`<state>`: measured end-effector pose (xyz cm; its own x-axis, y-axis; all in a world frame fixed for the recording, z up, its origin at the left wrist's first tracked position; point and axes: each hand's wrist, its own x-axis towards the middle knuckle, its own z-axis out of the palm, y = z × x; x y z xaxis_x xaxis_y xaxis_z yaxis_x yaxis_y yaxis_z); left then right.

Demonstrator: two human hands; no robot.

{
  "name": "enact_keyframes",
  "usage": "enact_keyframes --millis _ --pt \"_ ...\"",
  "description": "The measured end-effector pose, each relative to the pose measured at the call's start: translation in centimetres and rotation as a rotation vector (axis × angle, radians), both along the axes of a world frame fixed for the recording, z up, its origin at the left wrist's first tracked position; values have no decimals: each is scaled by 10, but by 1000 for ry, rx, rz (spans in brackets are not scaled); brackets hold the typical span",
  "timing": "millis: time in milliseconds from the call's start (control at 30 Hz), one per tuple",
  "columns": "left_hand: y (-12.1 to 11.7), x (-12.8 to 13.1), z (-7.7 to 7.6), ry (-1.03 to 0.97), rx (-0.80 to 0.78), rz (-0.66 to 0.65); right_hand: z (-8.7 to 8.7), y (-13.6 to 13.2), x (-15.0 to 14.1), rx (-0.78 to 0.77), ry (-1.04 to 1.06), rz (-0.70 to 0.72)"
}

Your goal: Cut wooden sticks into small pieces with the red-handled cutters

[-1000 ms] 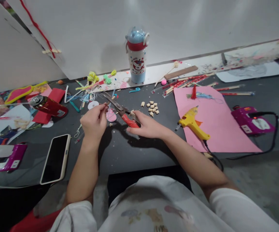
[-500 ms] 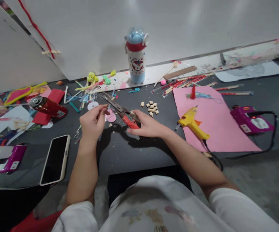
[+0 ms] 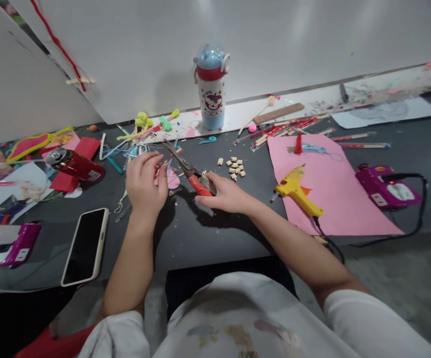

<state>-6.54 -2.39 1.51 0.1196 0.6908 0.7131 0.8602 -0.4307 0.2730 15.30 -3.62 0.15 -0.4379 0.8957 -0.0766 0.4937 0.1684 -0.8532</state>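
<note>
My right hand [image 3: 225,193] is wrapped round the red handles of a pair of scissors [image 3: 190,172]. Their metal blades lie close together and point up and left over the table. To the left of the blades is my left hand [image 3: 145,183], its fingers loosely bent and apart from the thumb, with nothing visibly gripped. Beneath and beside its fingers lie a pink oval piece [image 3: 173,179] and thin clear strips. Just right of the scissors, several short pieces of cut wooden stick [image 3: 234,161] sit in a small group on the dark table [image 3: 196,238].
A bottle [image 3: 212,94] stands at the back by the white board. On the right, a yellow glue gun [image 3: 300,191] rests on pink paper [image 3: 344,199], its cord trailing near a purple power box [image 3: 387,186]. To the left are a phone [image 3: 85,246] and a tipped red can [image 3: 77,166].
My left hand has loosened from a pinch, its fingers spreading and rising a little. The scissor blades have come closer together. The right hand stays nearly in place.
</note>
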Motion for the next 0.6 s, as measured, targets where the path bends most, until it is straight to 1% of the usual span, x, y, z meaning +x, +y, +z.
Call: enact_keyframes --millis 67,100,133,167,200,267,333,367,433,500,600 --pt "-4 5 -1 -39 102 -29 -3 1 -2 -39 28 -43" --pt "-6 8 -3 -57 116 -63 -4 1 -3 -54 48 -57" --pt "-7 12 -4 -73 88 -99 -5 1 -4 -65 74 -62" --pt "-8 15 -6 -100 22 -131 -6 1 -6 -74 103 -63" --pt "-9 18 -9 -143 -80 -158 -7 0 -7 -81 134 -60" --pt "-9 26 -13 -292 -333 -232 -8 -1 -10 -100 193 -55" --pt "-8 33 -16 -466 -548 -378 -9 -1 -13 -120 244 -53" --pt "-7 36 -18 -537 -623 -444 -10 -1 -14 -129 266 -47" --pt "-6 41 -18 -629 -729 -516 -13 0 -16 -142 300 -35" --pt "-7 43 -18 -680 -784 -515 -17 0 -16 -146 312 -33" --pt "-7 44 -14 -724 -808 -510 -20 0 -17 -126 295 -48"
